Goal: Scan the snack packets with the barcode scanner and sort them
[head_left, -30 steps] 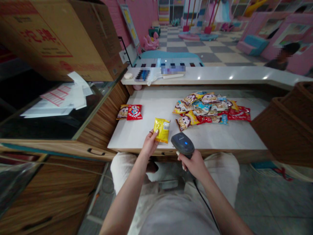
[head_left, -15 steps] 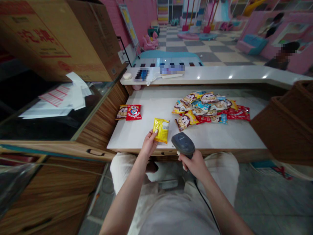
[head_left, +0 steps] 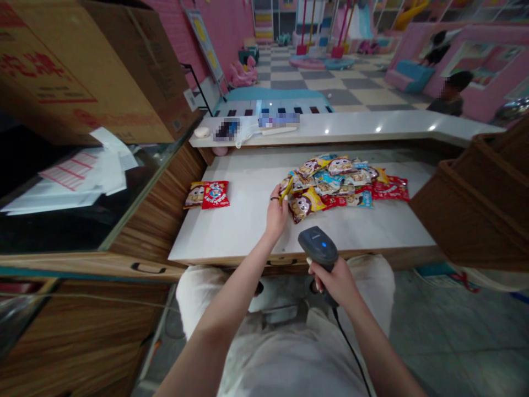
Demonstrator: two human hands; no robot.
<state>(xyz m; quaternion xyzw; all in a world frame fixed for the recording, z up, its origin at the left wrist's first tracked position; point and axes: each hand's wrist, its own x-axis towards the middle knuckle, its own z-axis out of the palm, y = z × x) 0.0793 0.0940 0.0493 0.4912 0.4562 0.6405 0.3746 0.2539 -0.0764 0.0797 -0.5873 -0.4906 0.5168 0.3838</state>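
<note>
My left hand [head_left: 276, 214] pinches a small yellow snack packet [head_left: 286, 188], seen nearly edge-on at the left side of a pile of snack packets [head_left: 330, 179]. Whether this packet touches the pile, I cannot tell. In the pile are yellow, blue and red bags, several printed with a cartoon monkey face. Wrapped round the handle of a dark barcode scanner [head_left: 317, 244] is my right hand [head_left: 336, 278]. A blue light shows on the scanner's top, and its cord runs down past my lap. A red packet [head_left: 216, 194] overlaps a monkey-face packet [head_left: 193, 195] on the left of the white desk [head_left: 235, 231].
A raised white ledge [head_left: 355, 124] behind the desk carries a phone [head_left: 227, 129] and a white cable. A brown woven basket [head_left: 467, 204] stands at the right. At the left are a large cardboard box [head_left: 136, 71] and papers [head_left: 78, 176]. People are in the play area beyond.
My left hand has carried the yellow packet right and away from me to the pile, turning it edge-on. A blue light now shows on the scanner. The view has shifted slightly right.
</note>
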